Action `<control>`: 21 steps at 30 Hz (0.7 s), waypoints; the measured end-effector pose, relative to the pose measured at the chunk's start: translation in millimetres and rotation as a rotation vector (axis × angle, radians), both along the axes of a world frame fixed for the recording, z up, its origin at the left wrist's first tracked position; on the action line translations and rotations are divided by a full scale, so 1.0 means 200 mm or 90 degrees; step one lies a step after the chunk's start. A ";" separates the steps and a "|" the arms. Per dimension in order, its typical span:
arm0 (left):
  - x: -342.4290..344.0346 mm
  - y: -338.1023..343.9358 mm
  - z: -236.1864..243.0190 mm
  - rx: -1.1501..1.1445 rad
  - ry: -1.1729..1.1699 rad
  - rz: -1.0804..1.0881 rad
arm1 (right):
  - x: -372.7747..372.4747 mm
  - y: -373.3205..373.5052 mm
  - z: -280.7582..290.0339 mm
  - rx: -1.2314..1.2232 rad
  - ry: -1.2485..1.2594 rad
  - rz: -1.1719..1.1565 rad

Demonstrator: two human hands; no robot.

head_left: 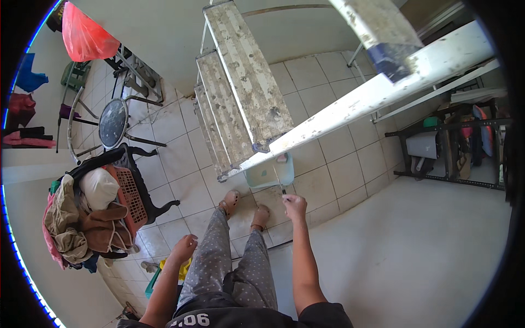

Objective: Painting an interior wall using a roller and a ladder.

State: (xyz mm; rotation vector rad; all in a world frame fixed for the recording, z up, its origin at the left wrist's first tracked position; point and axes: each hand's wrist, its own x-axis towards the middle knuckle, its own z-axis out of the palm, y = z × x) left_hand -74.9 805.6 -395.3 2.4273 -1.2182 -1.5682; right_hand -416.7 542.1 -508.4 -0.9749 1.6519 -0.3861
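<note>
My right hand [295, 206] is closed round the dark handle of a slim tool [277, 177] whose thin, pale shaft points away from me. I cannot tell its exact kind. Beyond its tip a light blue-green basin [262, 177] sits on the floor, partly hidden by the ladder rail. My left hand [185, 248] hangs by my left thigh with its fingers curled in, and nothing shows in it. In front of me stands a stepladder [249, 71] with wide, stained treads and a white, spattered side rail [350, 109].
At left, a chair [113, 123] with a round seat stands behind a black table [156, 208] with curved legs, bearing a pink basket [128, 199] and piled clothes [71, 224]. A red plastic bag [87, 35] is farther back. A black rack [451, 142] stands at right.
</note>
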 end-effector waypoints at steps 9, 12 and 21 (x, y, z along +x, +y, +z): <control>-0.14 -0.11 -0.01 -0.068 0.038 -0.004 | -0.31 0.43 0.31 0.101 0.011 -0.078; -0.20 -0.10 0.04 -0.094 0.046 -0.018 | -0.42 0.53 0.25 0.260 0.118 0.101; -0.19 0.04 0.02 -0.087 0.033 -0.011 | -0.71 0.81 0.21 0.461 -0.146 0.011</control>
